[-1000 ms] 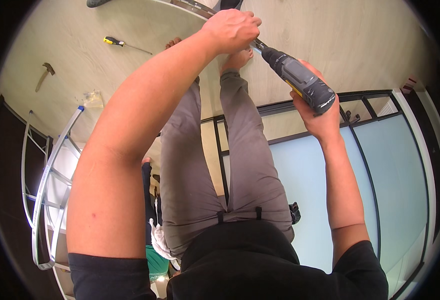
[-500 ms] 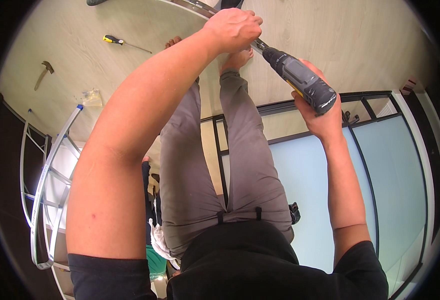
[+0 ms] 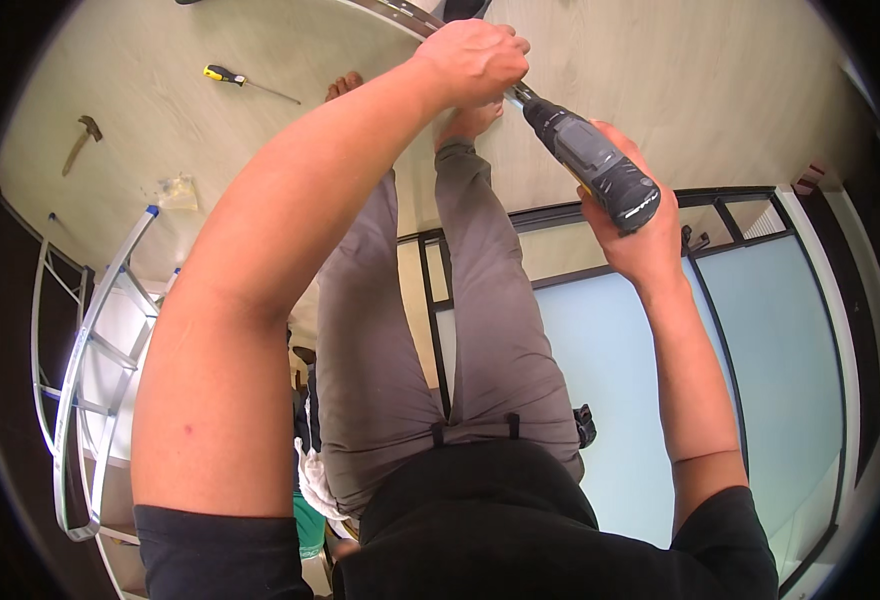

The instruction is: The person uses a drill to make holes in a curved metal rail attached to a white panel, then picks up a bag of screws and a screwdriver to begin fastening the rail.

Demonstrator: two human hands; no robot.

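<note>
Near the top centre, my left hand [image 3: 475, 62] is closed around a long, slotted metal strip [image 3: 407, 14]. The strip runs from the upper left down toward the drill. In my right hand [image 3: 642, 240] is a black and grey cordless drill [image 3: 590, 155] with a bit of yellow on it. The fingers wrap its grip, which is mostly hidden behind the body. The drill's chuck points up and left, to the strip's end just past my left hand. Whether the bit touches the strip, I cannot tell.
On the pale wood floor lie a yellow and black screwdriver [image 3: 224, 74], a claw hammer [image 3: 76, 152] and a small clear plastic bag [image 3: 178, 193]. An aluminium ladder [image 3: 86, 332] stands at the left. Black-framed frosted glass panels [image 3: 620, 370] are at the right.
The drill and my right hand have shifted slightly left in the view. My left hand keeps its hold on the metal strip. The whole view has moved a little.
</note>
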